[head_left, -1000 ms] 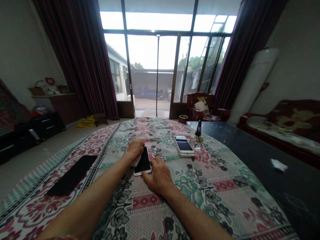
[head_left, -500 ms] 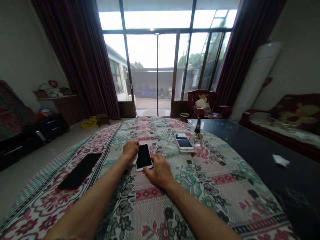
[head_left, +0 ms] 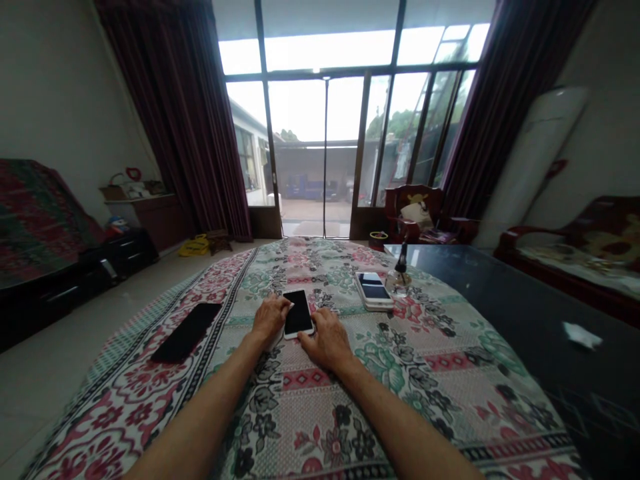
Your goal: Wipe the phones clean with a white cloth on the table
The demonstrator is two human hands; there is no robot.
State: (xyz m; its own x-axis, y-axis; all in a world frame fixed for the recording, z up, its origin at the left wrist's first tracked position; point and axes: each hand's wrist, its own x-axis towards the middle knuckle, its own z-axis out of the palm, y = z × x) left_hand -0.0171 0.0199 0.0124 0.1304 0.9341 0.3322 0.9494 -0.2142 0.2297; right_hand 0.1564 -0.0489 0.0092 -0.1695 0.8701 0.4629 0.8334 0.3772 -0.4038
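A white smartphone (head_left: pixel 299 317) with a dark screen lies face up on the patterned tablecloth. My right hand (head_left: pixel 327 339) grips its lower right corner, thumb at the bottom edge and fingers along the side. Over the phone's left edge, my left hand (head_left: pixel 271 319) has its fingers pinched together. A tiny pale bit shows at those fingertips, too small to name. Something whitish and flat shows partly beneath that hand, mostly hidden. Farther right lie stacked white phones (head_left: pixel 374 291), beside a clear glass bottle (head_left: pixel 399 283) with a black top.
A flat black rectangle (head_left: pixel 187 332) lies on the tablecloth (head_left: pixel 320 407) to the left. On the right, a dark glossy tabletop (head_left: pixel 505 300) carries a crumpled white piece (head_left: pixel 581 335). Beyond are a wooden chair (head_left: pixel 415 207) and glass doors.
My left hand has shifted from beside the phone onto its left edge, fingertips over the screen. The right hand keeps its grip. The whole view has swung slightly left.
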